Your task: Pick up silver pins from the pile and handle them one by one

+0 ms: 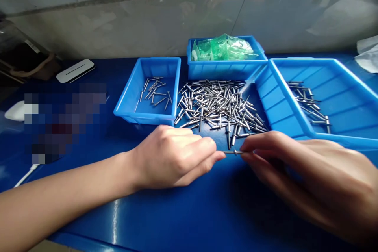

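Note:
A thin metal rivet (pixel 235 152) lies level between my two hands, in front of a heap of similar rivets (pixel 218 104) on the blue table (pixel 189 216). My left hand (pixel 177 157) is closed, with thumb and forefinger pinching the rivet's left end. The other end is pinched between the fingertips of my right hand (pixel 313 181). Several rivets or screws lie in the left blue bin (pixel 144 115). More metal pieces rest in the large right blue bin (pixel 298 112).
Behind the heap, a blue bin (pixel 227 70) holds green plastic packets (pixel 226 48). A white flat device (pixel 75 71) lies at the back left, near a white rounded object (pixel 16 111) and a cable (pixel 26 176). The wall (pixel 147 27) bounds the table's back.

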Tool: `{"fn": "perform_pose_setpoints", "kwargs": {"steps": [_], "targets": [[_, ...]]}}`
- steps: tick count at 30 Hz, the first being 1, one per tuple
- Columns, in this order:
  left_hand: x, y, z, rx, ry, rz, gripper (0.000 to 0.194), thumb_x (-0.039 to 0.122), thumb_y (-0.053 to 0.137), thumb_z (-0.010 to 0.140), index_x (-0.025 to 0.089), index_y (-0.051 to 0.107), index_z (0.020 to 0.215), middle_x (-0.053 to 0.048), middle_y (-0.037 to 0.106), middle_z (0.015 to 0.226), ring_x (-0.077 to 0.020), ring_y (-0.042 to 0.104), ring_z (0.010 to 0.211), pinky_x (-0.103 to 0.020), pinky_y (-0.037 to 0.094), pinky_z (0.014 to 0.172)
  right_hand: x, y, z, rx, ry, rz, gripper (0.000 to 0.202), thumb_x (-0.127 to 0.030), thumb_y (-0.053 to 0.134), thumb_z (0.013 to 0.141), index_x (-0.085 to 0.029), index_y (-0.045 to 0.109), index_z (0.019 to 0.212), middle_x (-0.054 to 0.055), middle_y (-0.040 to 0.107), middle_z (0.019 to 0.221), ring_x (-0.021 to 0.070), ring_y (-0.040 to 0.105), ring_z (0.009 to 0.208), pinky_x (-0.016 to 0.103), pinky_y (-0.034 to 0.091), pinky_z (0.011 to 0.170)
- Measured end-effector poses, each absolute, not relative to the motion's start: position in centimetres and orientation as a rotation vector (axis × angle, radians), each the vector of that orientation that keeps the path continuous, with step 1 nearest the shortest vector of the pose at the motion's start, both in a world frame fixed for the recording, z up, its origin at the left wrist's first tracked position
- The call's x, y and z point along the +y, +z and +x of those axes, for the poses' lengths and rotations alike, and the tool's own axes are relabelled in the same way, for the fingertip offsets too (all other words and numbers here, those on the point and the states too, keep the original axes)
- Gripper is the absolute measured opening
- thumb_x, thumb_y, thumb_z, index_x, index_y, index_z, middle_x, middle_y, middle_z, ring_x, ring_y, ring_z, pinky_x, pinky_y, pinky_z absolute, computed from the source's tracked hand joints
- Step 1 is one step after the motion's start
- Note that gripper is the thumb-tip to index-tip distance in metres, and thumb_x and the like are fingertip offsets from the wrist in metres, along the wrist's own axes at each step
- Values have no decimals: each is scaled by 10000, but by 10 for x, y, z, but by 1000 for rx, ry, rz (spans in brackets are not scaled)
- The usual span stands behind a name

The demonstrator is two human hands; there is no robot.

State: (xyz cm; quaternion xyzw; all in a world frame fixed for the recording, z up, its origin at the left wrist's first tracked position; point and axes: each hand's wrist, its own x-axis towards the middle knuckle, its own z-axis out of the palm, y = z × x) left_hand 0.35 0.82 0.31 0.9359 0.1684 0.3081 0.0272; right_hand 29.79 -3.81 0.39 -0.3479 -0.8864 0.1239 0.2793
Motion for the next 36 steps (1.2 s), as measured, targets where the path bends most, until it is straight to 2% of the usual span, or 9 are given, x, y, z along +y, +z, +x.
{"fn": "perform_pose_setpoints", "kwargs": {"steps": [4, 9, 12, 16, 20, 27, 32, 34, 36], "targets": [[8, 2, 4, 512, 921, 2930, 614, 193, 473, 1418, 194, 741, 866, 34, 737, 699, -139, 599, 538, -339, 481, 557, -46, 2, 305, -2309, 415, -953, 160, -252, 551, 1364, -379, 647, 1346, -69, 816, 866, 204, 744, 535, 343, 529, 541], [8, 3, 4, 511, 922, 2917, 575, 166, 498, 1401, 189, 764, 892, 38, 761, 706, -133, 612, 536, -330, 500, 559, -47, 0, 308, -2308, 496, -975, 208, -212, 573, 1335, -377, 691, 1380, -48, 872, 925, 218, 810, 599, 346, 602, 587], [8, 4, 2, 484, 969, 2870, 516, 170, 537, 1392, 146, 812, 956, 1, 830, 787, -141, 714, 601, -311, 593, 611, -40, -2, 307, -2400, 368, -955, 239, -200, 495, 1362, -333, 673, 1274, -29, 856, 888, 201, 766, 569, 341, 570, 567], [8, 4, 0, 422, 985, 2794, 351, 182, 615, 1379, 103, 881, 1165, -66, 943, 991, -186, 912, 837, -290, 753, 810, -34, 2, 301, -2540, 285, -823, 348, -104, 477, 1313, -302, 622, 1066, -4, 851, 837, 172, 736, 528, 318, 497, 503], [9, 2, -1, 379, 994, 2802, 249, 175, 685, 1355, 84, 899, 1268, -93, 974, 1075, -218, 957, 900, -303, 778, 847, -34, 5, 294, -2520, 320, -837, 355, -108, 458, 1331, -282, 688, 1125, -2, 869, 855, 162, 727, 546, 304, 493, 520], [9, 0, 1, 351, 997, 2794, 296, 109, 651, 1333, 146, 889, 1161, -39, 959, 1007, -141, 872, 781, -239, 716, 748, -33, 6, 294, -2523, 304, -800, 418, -139, 424, 1367, -276, 661, 1051, 16, 882, 860, 168, 784, 555, 300, 498, 492], [6, -2, 3, 363, 1042, 2775, 231, 69, 700, 1202, 186, 838, 1058, -35, 965, 1027, -152, 874, 799, -254, 726, 757, -38, 4, 295, -2475, 295, -871, 352, -202, 488, 1379, -299, 666, 1091, 50, 925, 943, 216, 879, 665, 310, 582, 547], [6, -2, 3, 399, 1027, 2772, 240, 56, 677, 1170, 188, 818, 1028, -17, 928, 943, -145, 808, 712, -266, 691, 695, -38, 4, 293, -2470, 314, -881, 347, -257, 507, 1385, -299, 682, 1088, 29, 888, 883, 215, 841, 609, 321, 572, 536], [6, -1, 3, 448, 1000, 2797, 272, 73, 644, 1206, 188, 811, 1024, 5, 874, 858, -138, 744, 656, -271, 653, 662, -38, 4, 291, -2472, 327, -881, 384, -289, 487, 1396, -287, 701, 1076, 6, 832, 807, 204, 787, 543, 331, 543, 521]]}}
